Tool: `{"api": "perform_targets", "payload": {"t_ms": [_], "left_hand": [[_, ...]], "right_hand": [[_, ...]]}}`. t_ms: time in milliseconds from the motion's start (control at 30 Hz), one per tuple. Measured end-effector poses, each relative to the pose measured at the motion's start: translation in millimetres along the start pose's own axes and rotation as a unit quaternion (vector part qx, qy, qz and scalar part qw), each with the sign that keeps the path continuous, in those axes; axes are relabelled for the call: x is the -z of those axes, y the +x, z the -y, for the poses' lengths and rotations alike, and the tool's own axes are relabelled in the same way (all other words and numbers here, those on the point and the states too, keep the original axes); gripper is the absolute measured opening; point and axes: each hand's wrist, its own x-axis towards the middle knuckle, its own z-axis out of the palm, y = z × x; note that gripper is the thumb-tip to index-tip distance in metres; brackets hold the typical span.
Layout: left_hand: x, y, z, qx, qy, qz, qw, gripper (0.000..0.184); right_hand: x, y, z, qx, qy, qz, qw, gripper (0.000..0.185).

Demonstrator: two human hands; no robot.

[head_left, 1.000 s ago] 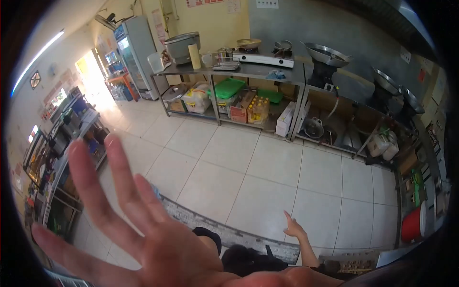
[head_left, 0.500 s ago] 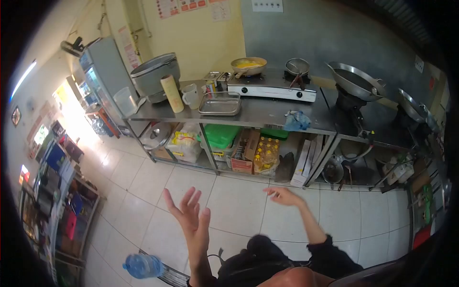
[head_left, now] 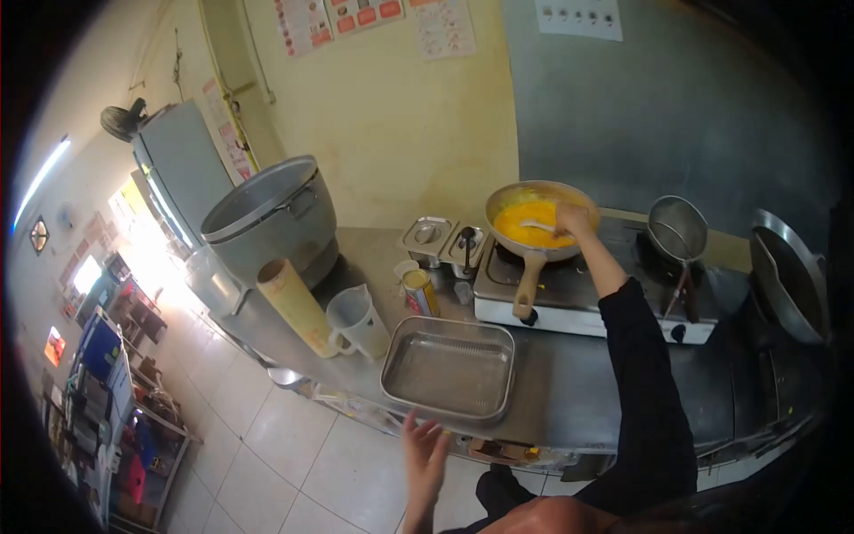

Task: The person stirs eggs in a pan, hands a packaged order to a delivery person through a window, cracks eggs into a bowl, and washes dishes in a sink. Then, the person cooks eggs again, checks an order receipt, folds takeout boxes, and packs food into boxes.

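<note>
My right hand (head_left: pixel 574 220) reaches over the frying pan (head_left: pixel 527 287), its fingers closed around a pale, shiny spoon (head_left: pixel 536 225). The spoon's end dips into a bright yellow, egg-like mixture (head_left: pixel 509 219). The pan sits on the left burner of a gas stove (head_left: pixel 498 310), its wooden handle toward me. Below the front edge of the steel counter, my left hand (head_left: pixel 425 449) is empty with its fingers apart. It is nearest to a rectangular metal tray (head_left: pixel 449 411), without visible contact.
A strainer (head_left: pixel 678 230) rests on the right burner, with a wok (head_left: pixel 787 276) beyond. Left of the tray stand a clear jug (head_left: pixel 358 322), a yellowish roll (head_left: pixel 298 307) and a large grey pot (head_left: pixel 267 209). Behind it are a can (head_left: pixel 420 294) and small metal containers (head_left: pixel 429 233).
I have come closer to the counter. My right hand, empty before, now holds the spoon in the pan. My left hand has come near the counter's front edge, still empty.
</note>
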Motion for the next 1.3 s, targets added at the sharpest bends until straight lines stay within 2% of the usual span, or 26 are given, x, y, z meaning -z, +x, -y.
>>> {"api": "perform_targets", "payload": {"t_ms": [33,67,133,200,267,300,367,400,467,500,567,633,700,800,867,900,933,1000,1133,1200,1300], "left_hand": [[-16,27,-6,0.014,0.020,0.045,0.999,0.061],[-31,53,-14,0.028,0.036,0.092,0.995,0.060],[-56,98,-18,0.034,0.030,0.132,0.990,0.058],[-84,139,-18,0.029,0.024,0.170,0.985,0.056],[-116,171,-17,0.125,-0.079,0.166,0.975,0.048],[-130,186,-11,0.132,-0.080,0.167,0.974,0.048],[-154,210,2,0.340,-0.197,0.252,0.884,0.052],[-162,213,-1,0.345,-0.200,0.253,0.881,0.052],[-174,214,-12,0.438,-0.301,0.306,0.790,0.057],[-175,217,-8,0.441,-0.305,0.308,0.786,0.057],[-176,219,4,0.435,-0.299,0.395,0.752,0.067],[-178,219,-9,0.457,-0.275,0.378,0.757,0.071],[-178,218,-14,0.479,-0.246,0.360,0.762,0.075],[-180,215,-14,0.484,-0.238,0.350,0.766,0.072],[-183,210,-14,0.472,-0.237,0.294,0.797,0.066],[-184,207,-11,0.476,-0.237,0.293,0.794,0.066],[-186,205,-8,0.466,-0.253,0.290,0.797,0.062],[-186,205,-2,0.455,-0.272,0.288,0.798,0.060],[-187,209,-8,0.446,-0.300,0.294,0.791,0.057],[-190,210,-19,0.449,-0.305,0.290,0.788,0.056],[-197,212,-29,0.461,-0.318,0.277,0.781,0.055]], "right_hand": [[-11,18,-2,0.023,-0.099,0.103,0.989,0.024],[-10,28,-2,0.022,-0.106,0.118,0.987,0.024],[23,31,-9,0.104,-0.152,0.089,0.979,0.018],[63,30,-22,0.139,-0.235,0.034,0.961,0.012],[120,11,-23,0.154,-0.252,0.095,0.951,0.012],[144,-2,-25,0.164,-0.230,0.127,0.951,0.013],[166,-22,-28,0.185,-0.201,0.195,0.942,0.016],[165,-30,-29,0.197,-0.194,0.230,0.933,0.017],[142,-42,-28,0.193,-0.129,0.244,0.942,0.017],[123,-47,-26,0.192,-0.143,0.217,0.946,0.018],[95,-52,-15,0.190,-0.160,0.194,0.949,0.019],[81,-55,8,0.230,-0.140,0.070,0.961,0.019],[56,-42,24,0.211,-0.131,0.006,0.969,0.015],[28,-10,45,0.135,-0.140,0.032,0.980,0.017],[24,12,55,0.067,-0.141,0.054,0.986,0.020],[21,21,57,0.030,-0.132,0.060,0.989,0.021],[14,31,53,0.030,-0.133,0.065,0.989,0.021],[4,47,35,-0.016,-0.162,0.015,0.987,0.018],[35,41,2,0.011,-0.160,0.054,0.986,0.021],[64,12,5,-0.001,-0.191,0.098,0.977,0.024],[104,-28,3,0.029,-0.227,0.134,0.964,0.027]]}}
